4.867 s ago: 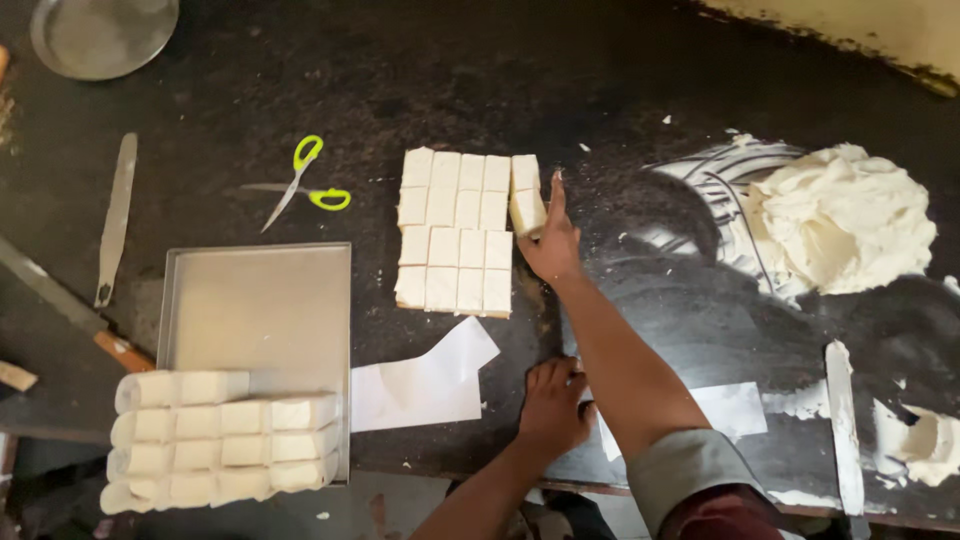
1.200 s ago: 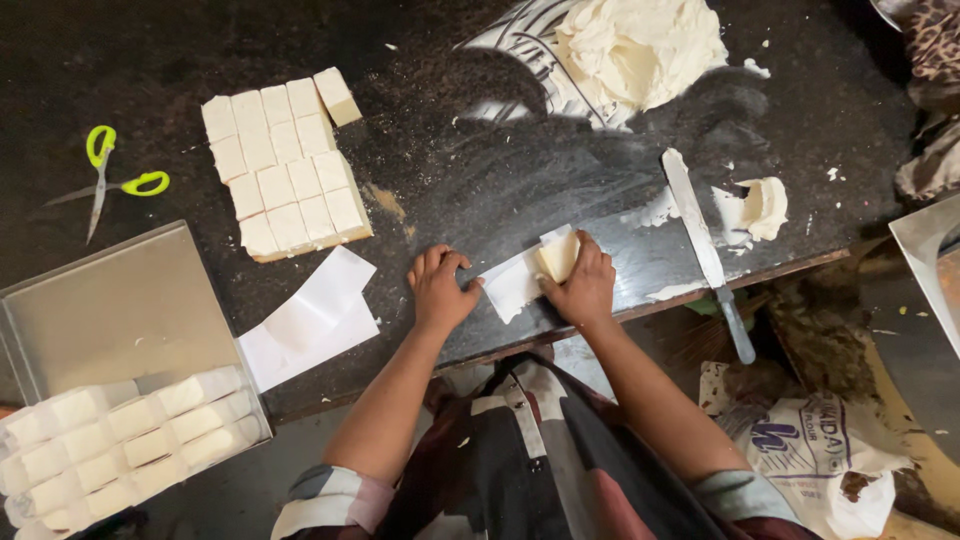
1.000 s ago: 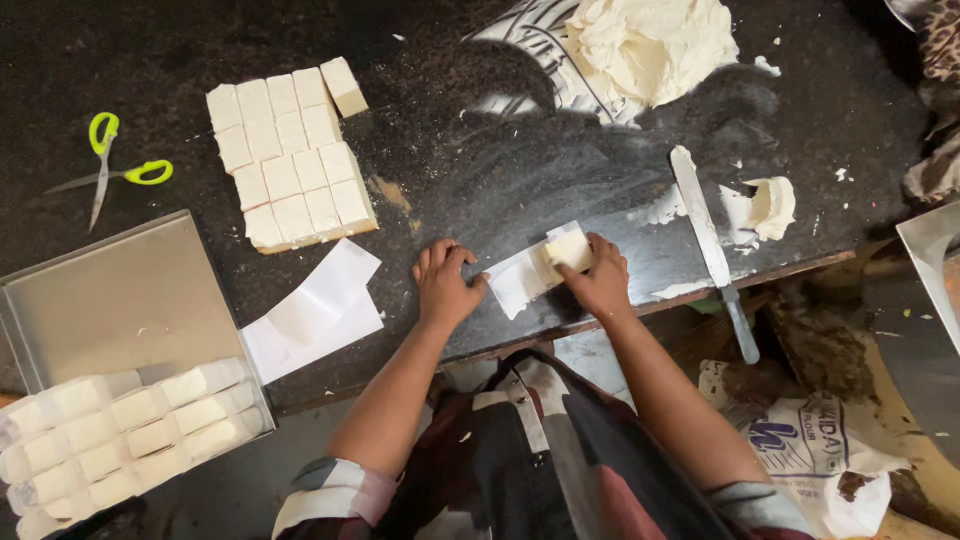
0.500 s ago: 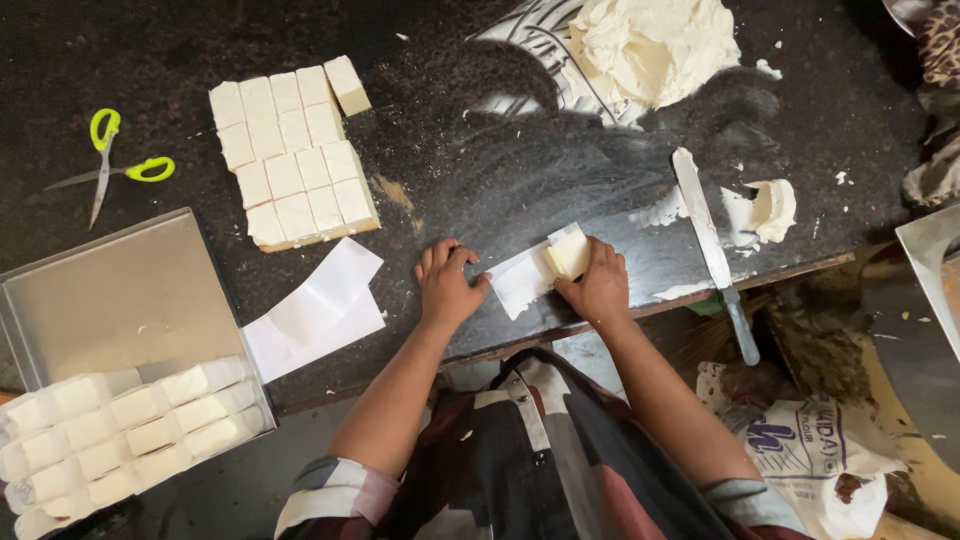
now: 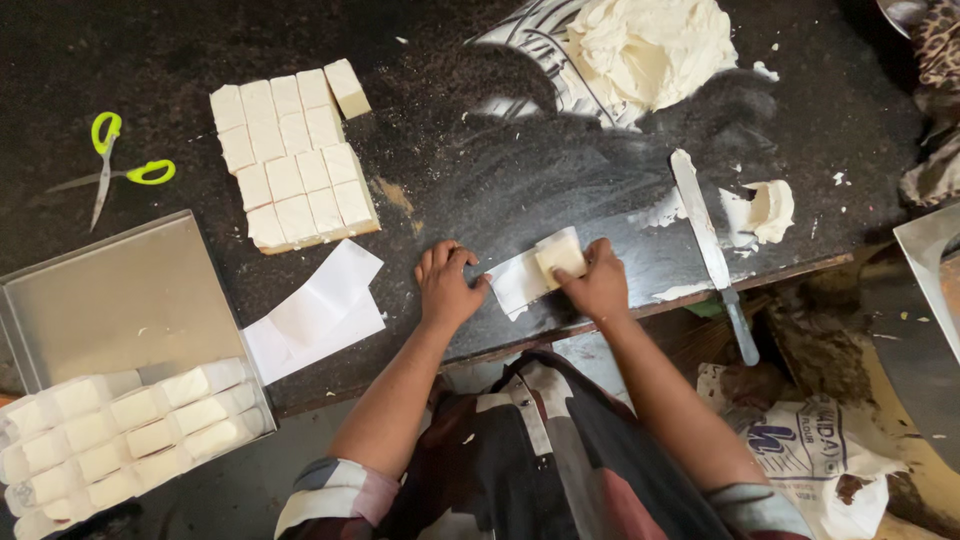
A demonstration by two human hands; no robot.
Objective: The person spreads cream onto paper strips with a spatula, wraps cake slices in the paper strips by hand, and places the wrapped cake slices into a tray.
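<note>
On the dark stone surface (image 5: 300,40) lie one white dough heap (image 5: 650,45), one slab of sixteen pale cut cubes (image 5: 297,165), two white paper sheets (image 5: 315,320) and one long metal spatula (image 5: 712,250). The left hand (image 5: 445,290) lies flat, its grip released, touching a small white wrapper (image 5: 515,285); the right hand (image 5: 600,285) grasps one pale cube (image 5: 558,256) on it, near the front edge.

wrapped blocks (image 5: 60,455) cut off at left edge, sack (image 5: 800,440) partly hidden

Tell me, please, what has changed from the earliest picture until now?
The right hand left the grid of cut blocks and now presses one block onto a paper sheet at the table's near edge; the left hand holds that sheet. Scissors, tray and knife stayed.
</note>
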